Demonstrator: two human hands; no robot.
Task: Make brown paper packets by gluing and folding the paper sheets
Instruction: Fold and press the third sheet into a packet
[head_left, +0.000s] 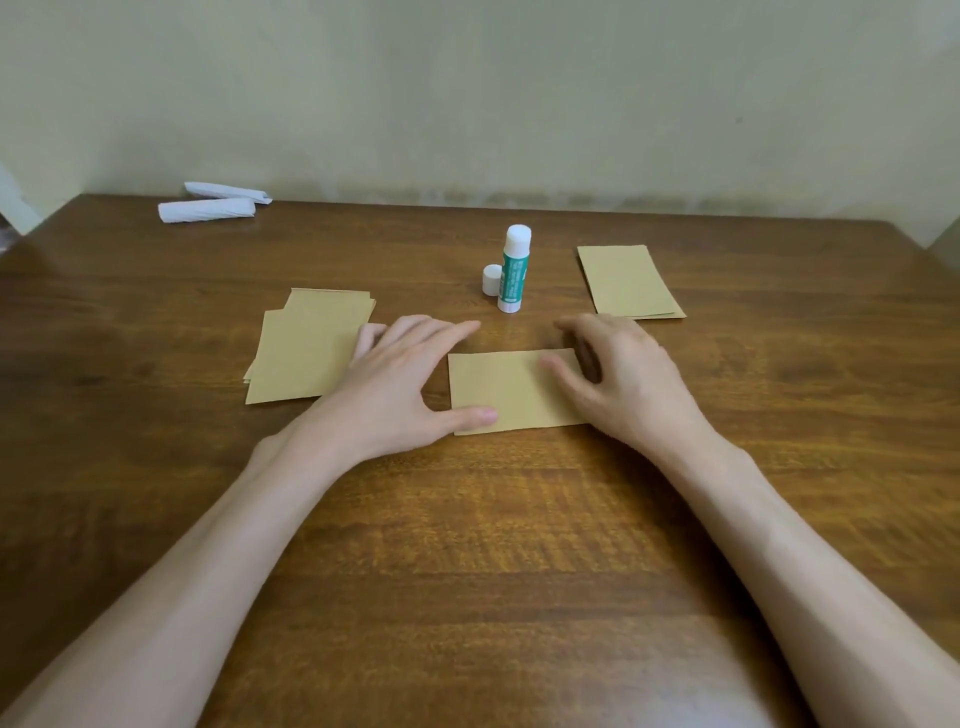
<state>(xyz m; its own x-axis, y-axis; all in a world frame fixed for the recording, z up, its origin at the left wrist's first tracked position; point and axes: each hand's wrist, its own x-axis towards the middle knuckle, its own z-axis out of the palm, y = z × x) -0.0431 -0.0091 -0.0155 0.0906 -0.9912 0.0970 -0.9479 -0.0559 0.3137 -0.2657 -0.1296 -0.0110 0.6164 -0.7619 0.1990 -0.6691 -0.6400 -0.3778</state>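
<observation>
Matt brown paper sheet (511, 389), glossy wooden table (467, 545), smooth plastic glue stick (514, 270)

A: What does your left hand (400, 374) cover?
B: The right edge of the stack (301, 353). Your right hand (628, 379) hides the right end of the sheet (509, 389); its fingers (582, 326) are blurred.
A: And the print on the glue stick (514, 270)?
B: Too small to read. Your forearms (810, 571) run off the near edge.

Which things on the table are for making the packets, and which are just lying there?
For the job: middle brown sheet, left brown stack, right brown pile, glue stick, loose cap.
Just lying about: two white paper rolls, far left.
</observation>
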